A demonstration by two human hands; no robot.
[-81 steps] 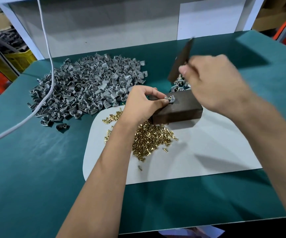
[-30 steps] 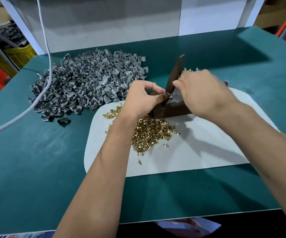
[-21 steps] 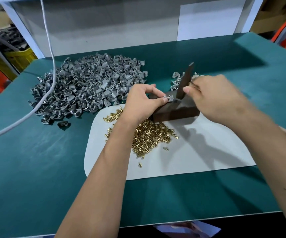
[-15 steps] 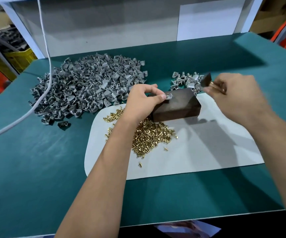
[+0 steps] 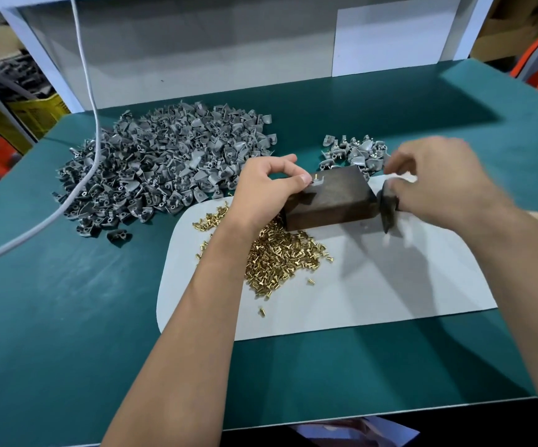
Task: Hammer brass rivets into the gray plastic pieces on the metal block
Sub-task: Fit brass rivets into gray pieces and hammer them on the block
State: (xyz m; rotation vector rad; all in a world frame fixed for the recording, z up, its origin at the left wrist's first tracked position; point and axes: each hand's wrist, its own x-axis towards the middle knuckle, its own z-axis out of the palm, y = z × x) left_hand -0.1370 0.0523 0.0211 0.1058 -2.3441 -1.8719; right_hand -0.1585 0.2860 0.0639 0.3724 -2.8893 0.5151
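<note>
Brass rivet (image 5: pixel 316 177) stands in the gray piece (image 5: pixel 318 182) pinched by left hand (image 5: pixel 267 185) on the metal block (image 5: pixel 332 196) edge, prob. to steady it, while right hand (image 5: pixel 435 182), closed on the hammer (image 5: pixel 388 206), is beside the block w/ head down.

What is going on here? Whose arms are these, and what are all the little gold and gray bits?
The camera sits on a person's head, looking down at their own arms over a green table. The left hand steadies a gray plastic piece on a dark metal block. The right hand, blurred, rests a small hammer on the white mat. The gold bits are brass rivets. The big gray heap is plastic pieces; a smaller pile lies behind the block.
</note>
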